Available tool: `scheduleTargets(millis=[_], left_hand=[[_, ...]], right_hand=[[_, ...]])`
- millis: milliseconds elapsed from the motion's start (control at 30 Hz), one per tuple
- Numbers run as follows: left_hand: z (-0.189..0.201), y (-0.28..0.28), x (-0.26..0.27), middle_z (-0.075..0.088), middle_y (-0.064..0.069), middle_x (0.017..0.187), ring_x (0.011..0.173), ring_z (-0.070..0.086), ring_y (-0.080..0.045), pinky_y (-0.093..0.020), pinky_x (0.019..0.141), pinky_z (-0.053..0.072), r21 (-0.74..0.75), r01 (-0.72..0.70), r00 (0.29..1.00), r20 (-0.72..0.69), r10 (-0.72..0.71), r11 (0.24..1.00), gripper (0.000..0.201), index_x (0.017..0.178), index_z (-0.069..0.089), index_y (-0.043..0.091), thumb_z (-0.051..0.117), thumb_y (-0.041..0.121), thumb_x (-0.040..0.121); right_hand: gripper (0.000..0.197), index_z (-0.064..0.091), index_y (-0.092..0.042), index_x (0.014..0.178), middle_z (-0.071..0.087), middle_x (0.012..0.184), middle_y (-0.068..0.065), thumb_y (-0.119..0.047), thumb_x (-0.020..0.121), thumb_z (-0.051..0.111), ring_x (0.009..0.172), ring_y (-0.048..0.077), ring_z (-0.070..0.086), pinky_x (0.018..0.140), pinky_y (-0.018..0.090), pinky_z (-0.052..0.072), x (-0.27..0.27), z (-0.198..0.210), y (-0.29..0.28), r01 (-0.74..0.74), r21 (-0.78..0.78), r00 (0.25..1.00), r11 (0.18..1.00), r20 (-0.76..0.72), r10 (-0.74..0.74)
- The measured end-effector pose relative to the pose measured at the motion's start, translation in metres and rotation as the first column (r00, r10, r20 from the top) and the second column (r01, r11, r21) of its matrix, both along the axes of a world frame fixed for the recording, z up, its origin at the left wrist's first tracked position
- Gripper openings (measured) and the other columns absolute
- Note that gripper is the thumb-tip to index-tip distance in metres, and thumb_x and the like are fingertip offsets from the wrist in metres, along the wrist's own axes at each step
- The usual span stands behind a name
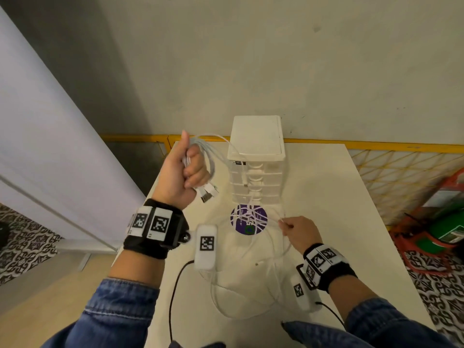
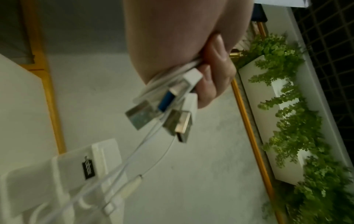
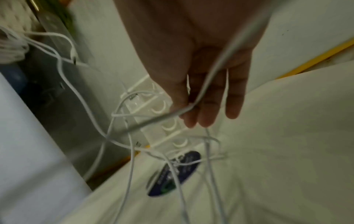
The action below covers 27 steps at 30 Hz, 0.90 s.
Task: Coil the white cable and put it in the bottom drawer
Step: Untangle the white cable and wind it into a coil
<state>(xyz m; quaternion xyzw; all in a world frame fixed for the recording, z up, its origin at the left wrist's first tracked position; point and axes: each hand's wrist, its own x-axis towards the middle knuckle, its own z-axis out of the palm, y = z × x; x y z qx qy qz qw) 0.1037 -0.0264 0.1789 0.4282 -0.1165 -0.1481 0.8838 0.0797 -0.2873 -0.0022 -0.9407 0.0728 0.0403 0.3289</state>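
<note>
My left hand point(image 1: 190, 169) is raised left of the drawer unit and grips a coiled bundle of white cable point(image 1: 211, 156). Several USB plugs point(image 2: 172, 115) stick out below its curled fingers point(image 2: 210, 84). From the coil, strands hang across the drawer fronts and down to a loose tangle point(image 1: 251, 297) on the white table point(image 1: 351, 197). My right hand point(image 1: 288, 226) is low over the table and pinches one strand point(image 3: 191, 109) between thumb and fingers. The white drawer unit point(image 1: 256, 136) stands at the table's back. Its bottom drawer point(image 1: 253, 199) looks closed.
A round purple sticker point(image 1: 248, 221) lies under the tangle, in front of the unit. Two white tagged boxes point(image 1: 206, 244) point(image 1: 301, 290) with black leads lie near my wrists. A yellow railing point(image 1: 376, 145) runs behind the table. Red and green items point(image 1: 447, 222) sit on the floor at right.
</note>
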Motion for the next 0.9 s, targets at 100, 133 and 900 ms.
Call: scheduleTargets(millis=[100,133,900], left_hand=[[0.001,0.004,0.001,0.030,0.010,0.033,0.023,0.024,-0.002,-0.020,0.033,0.014,0.046,-0.025,1.000,0.002,0.025,0.999,0.054,0.054,0.045,0.023,0.024,0.045,0.098],[-0.001,0.002,-0.001,0.030,0.010,0.034,0.024,0.024,-0.003,-0.020,0.033,0.014,0.072,-0.008,1.000,-0.005,0.008,0.997,0.053,0.055,0.045,0.022,0.025,0.044,0.098],[0.008,-0.041,-0.028,0.021,0.006,0.040,0.028,0.017,-0.008,-0.017,0.031,0.019,-0.056,0.347,0.935,0.103,-0.340,0.936,0.040,0.063,0.049,0.019,0.059,0.054,0.080]], right_hand=[[0.033,0.066,-0.007,0.082,0.069,0.094,0.014,-0.029,0.094,0.044,0.094,0.031,0.063,0.076,0.032,0.046,-0.004,-0.010,-0.008,-0.068,-0.177,0.972,0.982,-0.234,0.025],[0.032,0.065,-0.005,0.098,0.066,0.108,0.016,-0.028,0.094,0.043,0.104,0.031,0.060,0.084,0.033,0.045,-0.003,-0.008,-0.006,-0.077,-0.203,0.962,0.976,-0.273,0.019],[0.023,0.052,-0.040,0.087,0.045,0.057,-0.011,-0.025,0.097,0.037,0.051,0.009,0.041,0.053,0.029,0.036,-0.001,0.087,0.063,-0.403,0.431,0.855,0.807,0.491,0.164]])
